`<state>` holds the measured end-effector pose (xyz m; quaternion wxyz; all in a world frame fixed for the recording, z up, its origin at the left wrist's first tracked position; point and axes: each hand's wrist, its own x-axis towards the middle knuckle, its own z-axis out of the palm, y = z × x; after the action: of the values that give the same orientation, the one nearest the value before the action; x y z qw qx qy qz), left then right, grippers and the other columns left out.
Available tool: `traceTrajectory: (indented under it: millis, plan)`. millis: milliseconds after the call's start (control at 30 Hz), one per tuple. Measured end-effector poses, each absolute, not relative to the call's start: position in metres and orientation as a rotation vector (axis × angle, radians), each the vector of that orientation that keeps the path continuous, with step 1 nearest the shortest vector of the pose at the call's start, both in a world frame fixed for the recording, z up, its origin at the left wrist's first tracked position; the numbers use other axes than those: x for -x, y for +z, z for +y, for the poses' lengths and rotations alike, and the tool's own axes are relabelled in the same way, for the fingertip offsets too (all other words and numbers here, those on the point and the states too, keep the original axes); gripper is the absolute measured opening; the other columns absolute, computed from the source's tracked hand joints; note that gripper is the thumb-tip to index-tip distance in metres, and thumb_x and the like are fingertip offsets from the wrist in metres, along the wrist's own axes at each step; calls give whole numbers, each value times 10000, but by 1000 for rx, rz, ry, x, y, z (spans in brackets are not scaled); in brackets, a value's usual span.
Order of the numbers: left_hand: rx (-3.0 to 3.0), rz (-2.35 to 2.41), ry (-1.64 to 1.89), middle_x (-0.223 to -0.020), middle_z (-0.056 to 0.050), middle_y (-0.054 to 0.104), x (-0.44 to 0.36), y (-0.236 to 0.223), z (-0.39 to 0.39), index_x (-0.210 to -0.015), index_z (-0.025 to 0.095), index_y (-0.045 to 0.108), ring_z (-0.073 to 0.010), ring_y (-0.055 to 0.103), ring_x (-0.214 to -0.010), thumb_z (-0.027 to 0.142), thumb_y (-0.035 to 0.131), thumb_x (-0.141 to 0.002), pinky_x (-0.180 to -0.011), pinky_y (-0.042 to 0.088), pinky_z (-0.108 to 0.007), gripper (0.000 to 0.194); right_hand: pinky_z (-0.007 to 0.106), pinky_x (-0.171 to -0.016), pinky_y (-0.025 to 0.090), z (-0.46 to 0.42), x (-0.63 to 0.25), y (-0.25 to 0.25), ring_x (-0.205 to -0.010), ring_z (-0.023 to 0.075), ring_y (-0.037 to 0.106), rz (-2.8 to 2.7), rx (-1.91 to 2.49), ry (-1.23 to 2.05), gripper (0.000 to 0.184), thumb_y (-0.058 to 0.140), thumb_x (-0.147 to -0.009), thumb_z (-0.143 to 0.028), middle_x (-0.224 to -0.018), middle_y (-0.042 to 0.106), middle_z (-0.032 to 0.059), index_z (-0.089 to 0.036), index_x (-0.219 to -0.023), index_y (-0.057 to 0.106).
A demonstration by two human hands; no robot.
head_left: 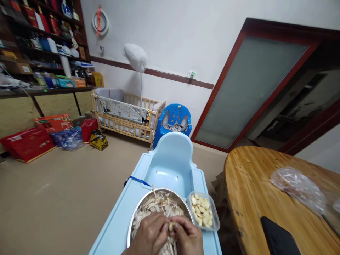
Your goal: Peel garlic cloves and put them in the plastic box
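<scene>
Both hands meet over a metal bowl [138, 212] heaped with papery garlic skins [156, 207]. My left hand [150, 235] and my right hand [188, 236] have their fingers closed together on a pale garlic clove [170, 225] held between them. Just right of the bowl, a clear plastic tub [215, 221] holds several peeled cloves [202, 209]. Bowl and tub rest on the tray of a light blue baby high chair [170, 159].
A round wooden table [255, 198] stands to the right with a crumpled plastic bag [297, 187] and a black flat object [278, 237]. Beyond are a wooden crib [127, 117], a blue plastic chair [174, 118], red boxes [29, 141] on the floor, and cluttered shelves [42, 46].
</scene>
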<state>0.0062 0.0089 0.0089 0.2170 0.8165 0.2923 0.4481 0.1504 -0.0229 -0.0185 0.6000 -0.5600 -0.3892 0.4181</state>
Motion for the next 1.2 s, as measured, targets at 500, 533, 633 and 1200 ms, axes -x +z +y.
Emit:
traceTrajectory:
  millis: [500,533,633,1200]
  plan:
    - [-2173,908,1200,-652,-22,649,-6,1,8,-714,178,570,-143,622,-589,151,416,-855,-551,447,-200,211,259,-588,509,-24,-151,-20,-617,201,636,-923,1310,978,122,699,-654,-304,-659,715,47,-196,-695,739]
    - [-2196,922,1201,-639,-21,640,-7,0,8,-700,178,562,-144,615,-575,157,406,-859,-541,441,-204,223,264,-587,513,-24,-151,-20,-616,205,639,-935,1316,974,137,700,-653,-318,-665,720,51,-195,-699,742]
    - [-2249,972,1208,-597,-15,606,-8,-1,9,-666,181,541,-141,588,-531,177,383,-871,-507,420,-210,259,280,-614,524,-24,-151,-20,-607,212,649,-983,1326,969,173,696,-661,-352,-636,723,54,-197,-715,750]
    - [-2168,1062,1282,-661,-15,624,-9,2,9,-767,199,558,-154,604,-576,182,389,-868,-527,453,-232,197,246,-594,524,-24,-140,-11,-656,198,682,-624,1097,1247,381,844,-461,-327,-773,754,82,-185,-801,745]
